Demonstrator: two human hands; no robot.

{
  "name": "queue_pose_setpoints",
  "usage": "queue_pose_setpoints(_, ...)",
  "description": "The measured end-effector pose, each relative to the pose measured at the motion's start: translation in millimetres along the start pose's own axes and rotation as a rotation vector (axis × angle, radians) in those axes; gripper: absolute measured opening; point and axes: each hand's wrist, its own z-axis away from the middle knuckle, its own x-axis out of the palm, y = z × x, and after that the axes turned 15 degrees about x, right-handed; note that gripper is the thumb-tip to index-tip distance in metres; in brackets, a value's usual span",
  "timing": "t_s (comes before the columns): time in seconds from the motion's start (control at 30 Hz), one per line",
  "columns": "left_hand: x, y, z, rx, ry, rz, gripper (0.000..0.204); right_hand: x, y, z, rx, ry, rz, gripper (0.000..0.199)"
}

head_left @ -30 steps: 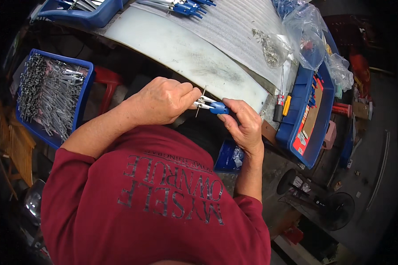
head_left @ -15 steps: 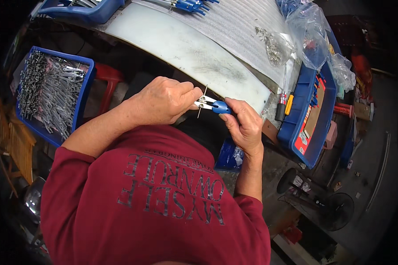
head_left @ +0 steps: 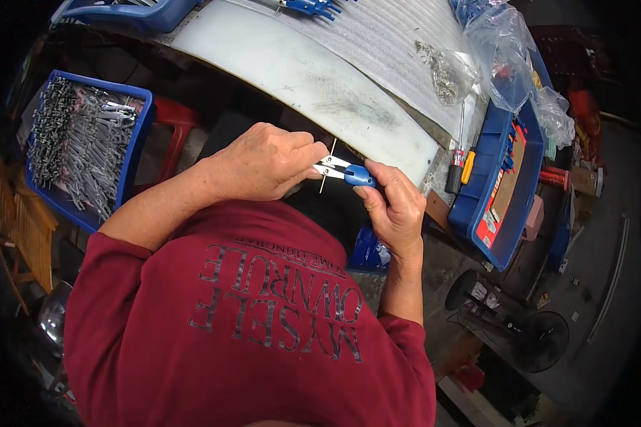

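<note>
In front of my chest, both hands are on one small tool-like piece. It has two silver metal arms [head_left: 334, 171] side by side and a rounded blue end piece [head_left: 360, 175]. A thin metal rod [head_left: 323, 185] crosses the arms and sticks out above and below. My left hand [head_left: 274, 162] is closed round the left end of the arms, hiding what lies inside the fist. On the other side, my right hand [head_left: 396, 203] pinches the blue end piece between thumb and fingers.
A white worktable [head_left: 263, 53] curves ahead, with a bag of small metal parts [head_left: 449, 82] and two screwdrivers [head_left: 459, 171] at its right. A blue bin [head_left: 144, 135] of metal pieces stands left. Another blue bin [head_left: 502, 249] is right, near a black fan [head_left: 541, 340].
The blue end piece has shifted slightly right with my right hand, and a little more of the metal arms shows. My left hand keeps its grip almost in place.
</note>
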Motion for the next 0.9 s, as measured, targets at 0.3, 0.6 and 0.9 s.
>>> queue_pose_setpoints(0.3,-1.0,3.9,-0.3,0.009,-0.008,0.050,0.023,-5.1,0.1,1.0,-0.026,-0.001,0.038,0.028)
queue_pose_setpoints(0.6,-4.6,4.4,-2.3,0.021,-0.010,0.015,0.024,-3.4,-2.2,1.5,-0.008,-0.021,-0.016,0.030)
queue_pose_setpoints(0.9,-5.0,6.7,-3.5,0.027,-0.006,-0.024,0.024,-0.8,-1.6,0.1,-0.100,0.024,0.040,0.031)
